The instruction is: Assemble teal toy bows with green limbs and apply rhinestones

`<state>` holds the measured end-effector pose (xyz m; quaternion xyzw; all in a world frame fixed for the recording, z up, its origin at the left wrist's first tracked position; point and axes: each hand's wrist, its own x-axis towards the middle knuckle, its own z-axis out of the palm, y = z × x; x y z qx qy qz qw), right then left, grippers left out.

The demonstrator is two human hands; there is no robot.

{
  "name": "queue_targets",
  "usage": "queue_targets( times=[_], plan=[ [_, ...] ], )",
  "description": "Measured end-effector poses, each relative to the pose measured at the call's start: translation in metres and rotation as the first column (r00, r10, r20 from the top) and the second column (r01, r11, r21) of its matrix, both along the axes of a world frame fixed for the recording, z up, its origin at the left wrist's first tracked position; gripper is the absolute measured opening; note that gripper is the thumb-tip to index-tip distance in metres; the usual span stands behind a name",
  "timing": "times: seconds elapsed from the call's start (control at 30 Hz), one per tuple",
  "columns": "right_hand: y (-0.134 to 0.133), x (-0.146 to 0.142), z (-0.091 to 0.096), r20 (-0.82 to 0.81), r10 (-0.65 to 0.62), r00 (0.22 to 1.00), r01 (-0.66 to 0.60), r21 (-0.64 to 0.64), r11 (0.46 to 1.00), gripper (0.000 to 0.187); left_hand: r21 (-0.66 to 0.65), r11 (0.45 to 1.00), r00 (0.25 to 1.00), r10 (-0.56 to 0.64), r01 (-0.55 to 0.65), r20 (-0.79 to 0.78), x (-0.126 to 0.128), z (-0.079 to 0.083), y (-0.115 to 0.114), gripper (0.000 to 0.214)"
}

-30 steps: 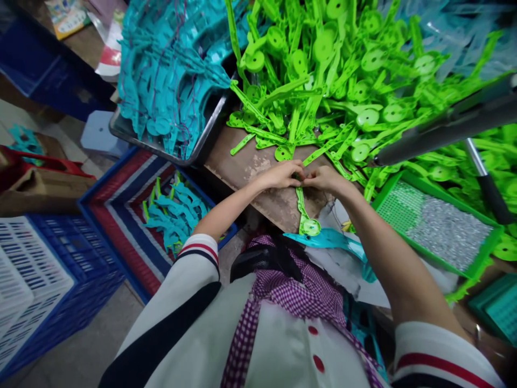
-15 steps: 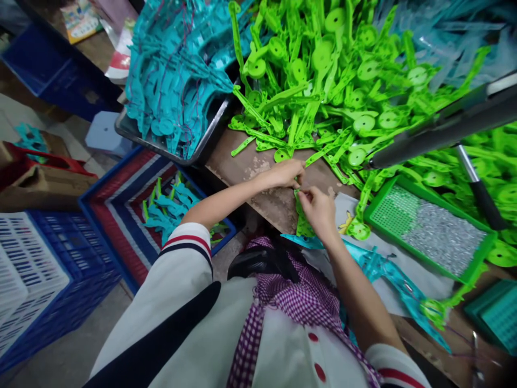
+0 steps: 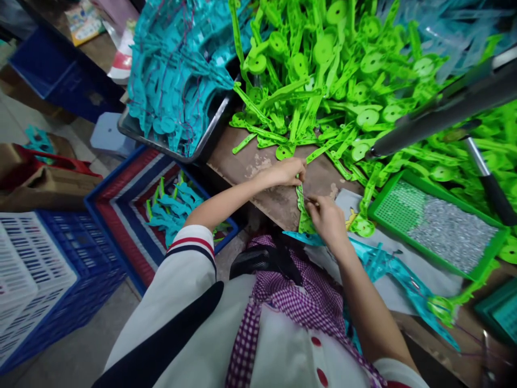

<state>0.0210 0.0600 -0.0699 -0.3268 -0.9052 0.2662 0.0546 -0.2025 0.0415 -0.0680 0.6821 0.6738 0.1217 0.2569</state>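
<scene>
My left hand [image 3: 290, 172] is closed on the upper end of a lime-green plastic arm [image 3: 300, 200], which stands roughly upright at the table's front edge. Just right of that part is my right hand [image 3: 328, 216], its thumb and fingertips pinched together; whatever they hold is too small to make out. A turquoise plastic shell [image 3: 375, 261] lies partly under my right forearm. On a pale sheet beside it rests another green part with a round disc end [image 3: 362, 226]. A green perforated tray [image 3: 377, 210] holds many tiny silvery pieces.
A large heap of lime-green parts [image 3: 323, 51] covers the back of the table. At its left, turquoise shells with thin wires [image 3: 177, 70] fill a black tray [image 3: 208, 143]. A dark tool [image 3: 436, 110] reaches in from the right. Blue crates [image 3: 91, 258] stand on the left.
My right hand has drawn slightly right and down, away from the green arm, exposing more of it. My left hand keeps its hold. The whole view has shifted a little.
</scene>
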Motion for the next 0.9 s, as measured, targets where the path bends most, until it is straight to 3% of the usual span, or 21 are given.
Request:
queue_targets(
  times=[0.17,0.27,0.37,0.47,0.6,0.73,0.8,0.9],
  plan=[
    [0.011,0.006,-0.005,-0.055,-0.105,0.993,0.103,-0.047,0.994,0.033,-0.038,0.998,0.999,0.041,-0.041,-0.013,0.003,0.001,-0.003,0.017],
    [0.022,0.008,-0.009,0.010,-0.175,0.985,0.175,-0.085,0.981,0.034,-0.032,0.999,0.999,0.039,-0.039,0.003,0.003,0.001,-0.006,0.017],
    [0.032,0.009,-0.015,0.106,-0.174,0.979,0.195,-0.231,0.953,0.043,-0.020,0.999,0.999,0.033,-0.032,0.023,0.002,0.000,-0.007,0.015],
    [0.037,0.008,-0.023,0.013,-0.269,0.963,0.249,-0.418,0.874,0.054,-0.021,0.999,0.999,0.043,-0.043,0.024,0.001,-0.002,-0.007,0.014],
    [0.029,0.002,-0.029,-0.202,-0.480,0.854,0.278,-0.603,0.748,0.058,-0.010,0.999,0.999,0.042,-0.042,0.026,0.002,-0.002,-0.007,0.014],
    [0.019,0.001,-0.025,-0.238,-0.535,0.811,0.238,-0.701,0.672,0.054,0.001,1.000,0.999,0.024,-0.024,0.046,0.002,-0.001,-0.007,0.016],
    [0.018,0.001,-0.020,-0.242,-0.503,0.830,0.213,-0.697,0.685,0.052,-0.001,1.000,0.999,0.023,-0.023,0.050,0.001,-0.001,-0.007,0.016],
    [0.021,0.001,-0.009,-0.271,-0.342,0.900,0.134,-0.575,0.807,0.046,0.008,1.000,0.998,0.018,-0.019,0.055,0.000,-0.002,-0.006,0.014]
  ],
)
